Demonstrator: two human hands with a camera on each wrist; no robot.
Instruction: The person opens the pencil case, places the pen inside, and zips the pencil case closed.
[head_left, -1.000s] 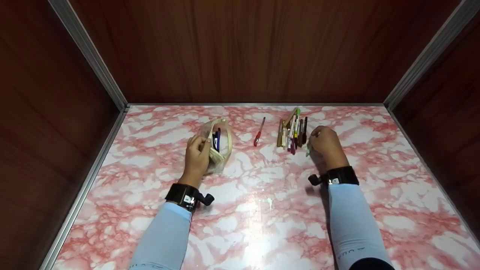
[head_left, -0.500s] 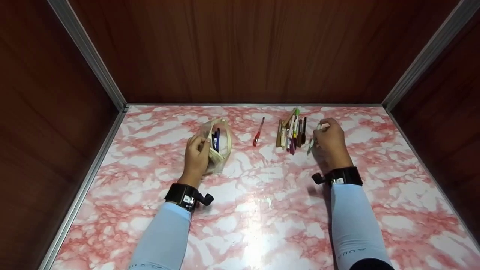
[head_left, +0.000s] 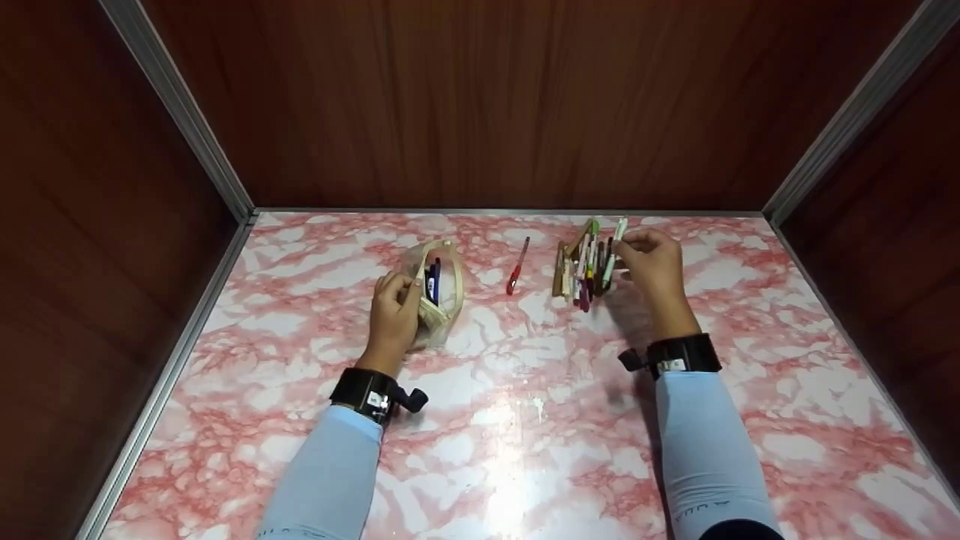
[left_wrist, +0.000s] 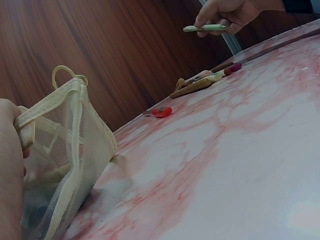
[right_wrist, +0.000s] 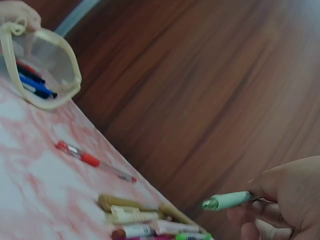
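My left hand [head_left: 393, 309] grips the near-left edge of a cream mesh zip pouch [head_left: 456, 279]. The pouch's mouth gapes, and blue and dark pens [right_wrist: 34, 80] lie inside it. My right hand [head_left: 654, 264] pinches a pale green pen [right_wrist: 227, 200] between thumb and fingers. In the left wrist view that pen is raised well above the table. It overlaps the right side of a pile of pens and markers [head_left: 577, 271] in the head view. Between pouch and pile lies a red pen [head_left: 516, 273] with a clear barrel.
The table [head_left: 495, 420] has a pink and white marbled top. Dark wood-look panels [head_left: 480, 105] with grey metal corner strips [head_left: 176, 105] close it in at the back and both sides. Black bands [head_left: 682, 355] with small cameras sit on both wrists.
My right hand has lifted the pale green pen from the table to the right of the pile and brought it up and leftward. My left hand and the pouch stay put.
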